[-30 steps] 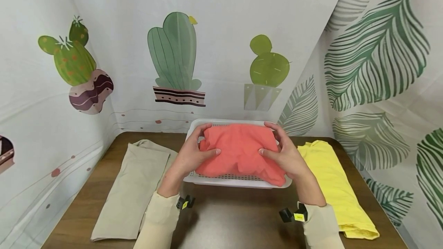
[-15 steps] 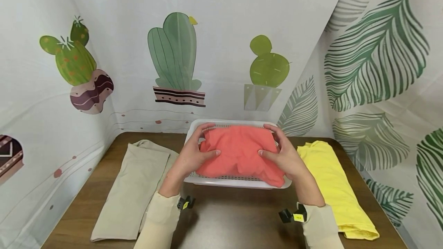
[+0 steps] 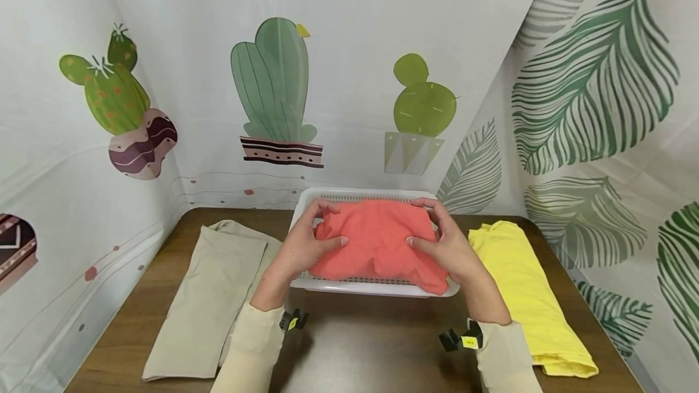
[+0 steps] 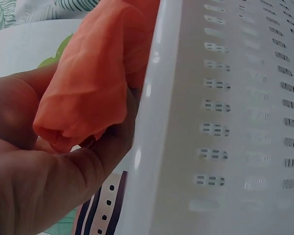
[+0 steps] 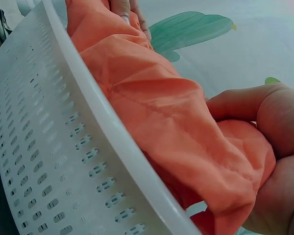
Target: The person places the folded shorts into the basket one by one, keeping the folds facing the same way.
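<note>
A bundled coral-red cloth (image 3: 377,238) lies in the mouth of a white perforated plastic basket (image 3: 371,287). My left hand (image 3: 308,238) grips its left end, thumb on top and fingers round the far side. At the opposite end my right hand (image 3: 450,238) holds it the same way. One lower right corner of the cloth hangs onto the basket's front rim. In the left wrist view the rolled end of the cloth sits between thumb and fingers, beside the basket wall (image 4: 186,122). The right wrist view shows loose creases and the basket's slotted side (image 5: 54,147).
A folded beige garment (image 3: 210,302) lies on the left of the brown wooden table (image 3: 349,344). On the right lies a folded yellow garment (image 3: 532,302). Behind the basket hangs a white curtain (image 3: 349,77) printed with cacti and leaves.
Both hands' fingertips have shifted slightly inward and nearer to me over the cloth's far edge, which has come down a little. The basket and the side garments stay put.
</note>
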A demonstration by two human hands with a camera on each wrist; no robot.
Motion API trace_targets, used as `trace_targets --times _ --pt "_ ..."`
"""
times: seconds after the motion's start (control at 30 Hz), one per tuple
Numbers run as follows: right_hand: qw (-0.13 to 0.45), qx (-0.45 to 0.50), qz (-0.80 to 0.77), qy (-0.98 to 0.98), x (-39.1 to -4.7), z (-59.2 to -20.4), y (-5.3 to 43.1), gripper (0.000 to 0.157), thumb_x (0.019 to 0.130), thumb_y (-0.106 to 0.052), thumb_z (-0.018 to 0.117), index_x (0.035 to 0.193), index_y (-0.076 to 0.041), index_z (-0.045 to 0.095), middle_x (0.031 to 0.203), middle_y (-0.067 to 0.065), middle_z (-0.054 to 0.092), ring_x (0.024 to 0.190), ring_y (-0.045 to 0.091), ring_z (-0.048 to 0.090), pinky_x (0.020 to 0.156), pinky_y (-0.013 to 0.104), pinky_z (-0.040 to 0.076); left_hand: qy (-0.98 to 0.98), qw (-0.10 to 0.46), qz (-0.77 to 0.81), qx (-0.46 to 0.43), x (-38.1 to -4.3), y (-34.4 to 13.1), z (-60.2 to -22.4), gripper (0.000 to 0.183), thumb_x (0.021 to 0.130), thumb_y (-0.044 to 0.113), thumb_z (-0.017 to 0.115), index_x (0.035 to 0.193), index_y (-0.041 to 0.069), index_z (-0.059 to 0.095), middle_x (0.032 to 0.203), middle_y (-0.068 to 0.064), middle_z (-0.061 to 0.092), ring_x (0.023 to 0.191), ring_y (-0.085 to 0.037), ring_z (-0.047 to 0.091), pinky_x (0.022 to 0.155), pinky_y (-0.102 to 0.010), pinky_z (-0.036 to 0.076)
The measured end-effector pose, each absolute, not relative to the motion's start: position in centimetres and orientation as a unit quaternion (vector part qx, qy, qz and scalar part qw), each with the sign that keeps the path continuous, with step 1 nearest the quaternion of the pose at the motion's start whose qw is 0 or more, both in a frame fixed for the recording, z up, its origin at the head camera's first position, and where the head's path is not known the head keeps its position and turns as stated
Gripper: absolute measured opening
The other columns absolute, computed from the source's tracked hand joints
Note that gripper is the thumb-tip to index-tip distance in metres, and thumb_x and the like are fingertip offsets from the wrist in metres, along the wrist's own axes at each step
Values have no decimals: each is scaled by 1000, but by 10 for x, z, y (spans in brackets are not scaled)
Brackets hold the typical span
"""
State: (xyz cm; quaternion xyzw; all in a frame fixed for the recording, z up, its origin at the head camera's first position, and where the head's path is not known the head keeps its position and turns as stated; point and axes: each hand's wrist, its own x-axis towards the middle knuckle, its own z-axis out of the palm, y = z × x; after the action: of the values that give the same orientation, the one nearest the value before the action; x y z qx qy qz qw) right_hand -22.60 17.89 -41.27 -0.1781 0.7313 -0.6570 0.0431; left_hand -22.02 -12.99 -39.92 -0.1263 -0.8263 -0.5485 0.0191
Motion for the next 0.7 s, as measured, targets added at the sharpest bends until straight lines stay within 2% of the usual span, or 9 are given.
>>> trace_targets --times 0.2,0.4,0.57,0.7 --pt "39 -170 -646 744 -226 -414 179 70 88 0 72 145 -23 38 131 11 46 111 34 52 83 36 58 -829 24 -544 -128 -221 -129 -401 57 80 17 85 126 23 54 118 -4 50 99 -24 50 79 -37 44" --pt "52 -171 -654 735 -226 -414 178 71 88 2 71 145 -25 38 129 14 47 109 35 55 80 39 59 -831 21 -541 -123 -222 -129 -402 57 80 17 85 127 21 53 116 -5 50 98 -25 49 77 -38 44" --pt "32 -189 -632 751 -227 -414 178 59 89 1 71 139 -20 48 130 11 46 103 36 55 73 37 58 -836 16 -536 -117 -223 -129 -403 57 80 19 85 128 21 53 118 -4 49 106 -25 48 82 -38 45" --pt "25 -191 -619 762 -228 -415 178 55 89 0 70 137 -19 51 131 8 46 101 35 54 71 34 57 -837 16 -534 -116 -224 -129 -404 57 80 17 85 127 20 53 116 -4 50 99 -22 49 79 -37 45"
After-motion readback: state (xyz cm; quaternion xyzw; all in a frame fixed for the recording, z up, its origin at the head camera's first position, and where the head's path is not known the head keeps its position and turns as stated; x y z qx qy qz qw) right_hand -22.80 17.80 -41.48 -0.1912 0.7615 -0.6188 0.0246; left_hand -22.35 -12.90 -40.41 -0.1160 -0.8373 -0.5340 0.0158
